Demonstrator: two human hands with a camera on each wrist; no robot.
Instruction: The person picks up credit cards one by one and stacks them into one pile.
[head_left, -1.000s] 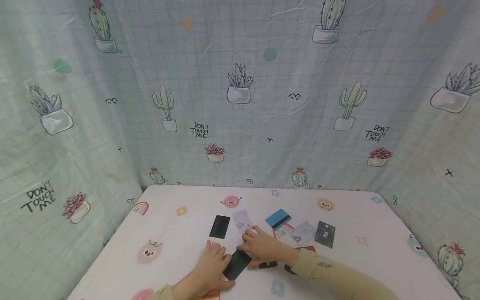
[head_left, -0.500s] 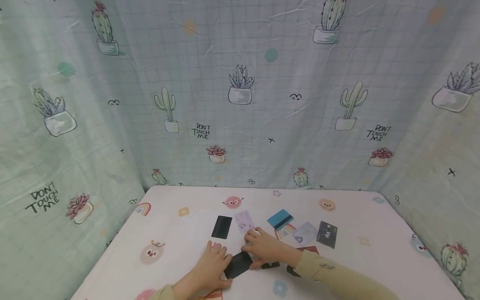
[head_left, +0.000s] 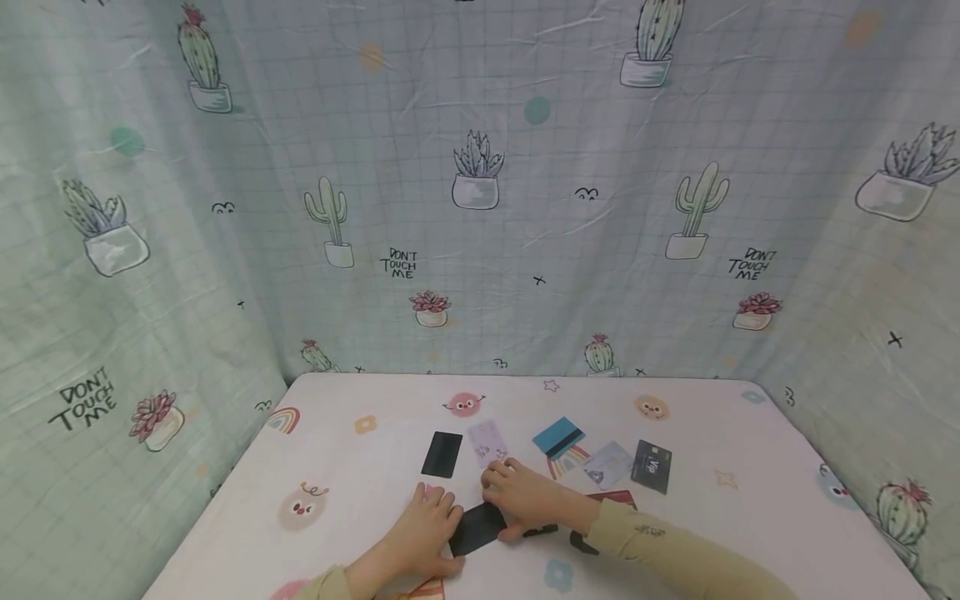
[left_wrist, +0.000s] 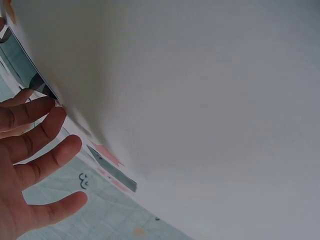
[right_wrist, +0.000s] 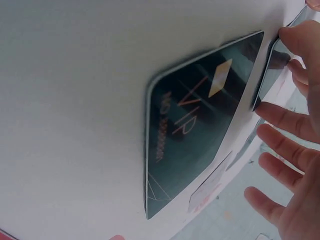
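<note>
A plain black card [head_left: 477, 529] lies between my hands near the front of the table, its surface glossy and reflective in the left wrist view. My left hand [head_left: 423, 531] grips its left end between thumb and fingers. At the opposite end, my right hand [head_left: 525, 495] holds the card by its edges with thumb and index finger, the other fingers spread in the right wrist view. Close to the right hand sits a dark card marked VIP [right_wrist: 200, 125], largely covered by that hand in the head view.
Beyond the hands lie another black card [head_left: 442, 454], a pale purple card [head_left: 487, 442], a blue striped card [head_left: 558, 437], a pale card [head_left: 609, 465] and a grey VIP card [head_left: 651, 467]. A red card [head_left: 617, 498] shows behind the right forearm. A patterned curtain [head_left: 480, 250] surrounds the table.
The black card between my hands has turned to a flatter slant, its right end swinging slightly away from me. Both hands keep nearly the same place, and the other cards stay put.
</note>
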